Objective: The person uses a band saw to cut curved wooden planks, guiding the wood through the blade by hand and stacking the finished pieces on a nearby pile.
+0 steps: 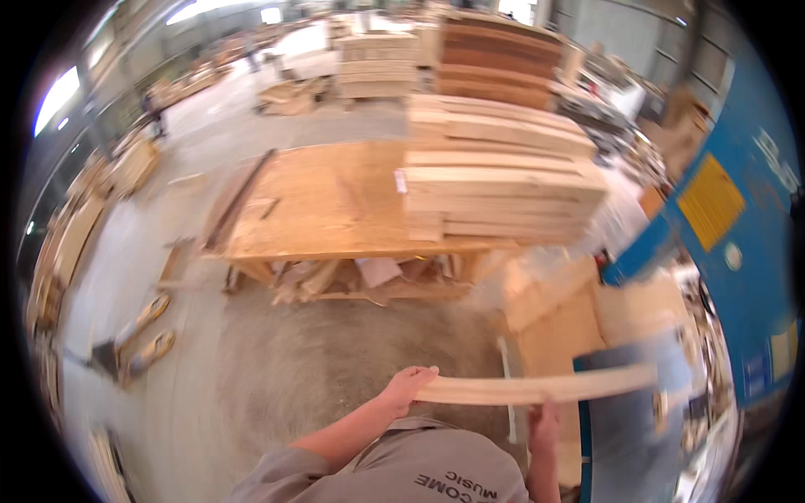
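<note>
A long, pale wooden board [503, 391] spans the space in front of my body, with its far right end blurred over the grey metal table [625, 436] of a blue machine. My left hand [407, 389] is closed round the board's left end, thumb on top. Farther along, my right hand [544, 426] grips the same board from its near lower edge; motion smears its fingers a little. Whether the board touches the metal table I cannot tell.
Ahead stands a wooden workbench [327, 197] carrying a stack of pale boards [503, 197], with offcuts [381, 270] beneath. The blue machine body [746, 251] rises at the right. On the left floor lies a fork-shaped, yellow-edged thing [138, 339], perhaps a pallet truck.
</note>
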Demonstrator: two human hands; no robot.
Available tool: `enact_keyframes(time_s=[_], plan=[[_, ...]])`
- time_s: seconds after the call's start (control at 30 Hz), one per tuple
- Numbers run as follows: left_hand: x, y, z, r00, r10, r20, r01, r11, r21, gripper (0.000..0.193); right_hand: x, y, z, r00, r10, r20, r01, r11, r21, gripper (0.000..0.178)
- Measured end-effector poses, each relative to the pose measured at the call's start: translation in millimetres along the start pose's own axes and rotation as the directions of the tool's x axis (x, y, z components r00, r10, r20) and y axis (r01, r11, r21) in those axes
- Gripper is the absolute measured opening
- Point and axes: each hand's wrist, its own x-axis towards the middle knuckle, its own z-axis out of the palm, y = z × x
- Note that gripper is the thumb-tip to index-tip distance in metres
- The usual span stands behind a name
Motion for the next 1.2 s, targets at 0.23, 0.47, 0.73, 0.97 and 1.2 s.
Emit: enact_keyframes(time_s=[0.23,0.47,0.73,0.97,1.2], plan=[[50.0,-44.9,64.7,0.803,0.005,0.596,-0.094,0.989,0.118,0.035,-41.8,1.5,62.0,0.888,0.177,0.424,-0.292,0.93,0.222,0.053],[39.6,-65.8,149.9,0.585,-0.506,0.634,0.053,0.804,0.593,0.039,-88.5,21.4,-1.3,0.999,0.037,0.009,-0.038,0.912,0.409,0.045],[34.7,-130.7,210.2,0.44,-0.673,0.594,-0.11,0.616,0.78,0.034,-233.3,13.9,-93.9,0.729,0.007,-0.685,-0.45,0.759,-0.471,0.06],[60.9,-136.7,303.3,0.579,-0.252,0.775,-0.467,0.678,0.569,0.044,-303.2,18.2,-120.3,0.657,0.165,-0.736,-0.637,0.642,-0.425,0.063],[155.0,-118.9,446.2,0.491,0.473,0.732,-0.856,0.418,0.304,0.066,-340.0,47.8,-149.3,0.683,0.24,-0.69,-0.602,0.72,-0.345,0.065]])
